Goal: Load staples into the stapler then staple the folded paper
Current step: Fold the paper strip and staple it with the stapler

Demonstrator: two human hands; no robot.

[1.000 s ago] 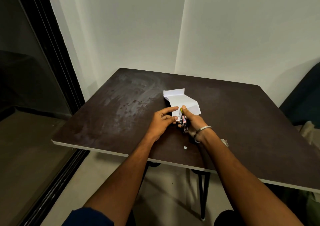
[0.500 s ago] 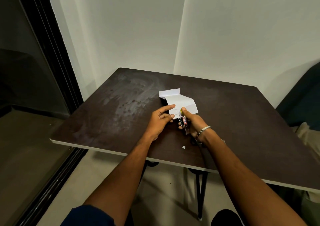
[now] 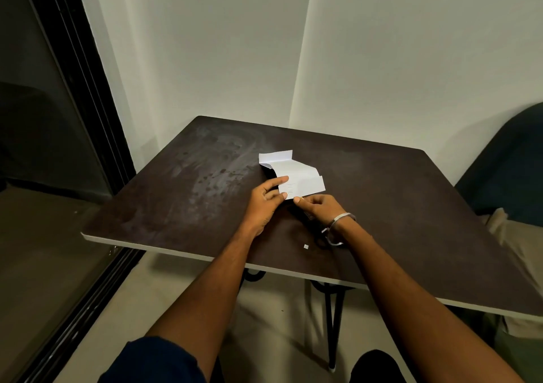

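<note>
Near the middle of the dark desk (image 3: 411,206) lies the folded paper (image 3: 296,177), its far flap curled up and its near edge held between both hands. The left hand (image 3: 264,203) pins that near-left corner, thumb and forefinger closed on the sheet with the other fingers tucked under. The right hand (image 3: 318,207) is curled shut just beside the paper's near edge, thumb tip touching it; whether it is closed on the stapler cannot be told, since no stapler shows clearly, only a dark shape under the palm. Judging by the task, this is the stapling step. To do it well, the layers should be squared and pressed flat by the left hand, the stapler's mouth slid fully over the edge, then squeezed firmly in one straight press so the legs clinch. A bangle (image 3: 342,218) circles the right wrist, and a tiny white scrap (image 3: 306,246) lies on the desk closer to the person. Faint marks on the paper are too small to read, and any staple already driven is not discernible.
</note>
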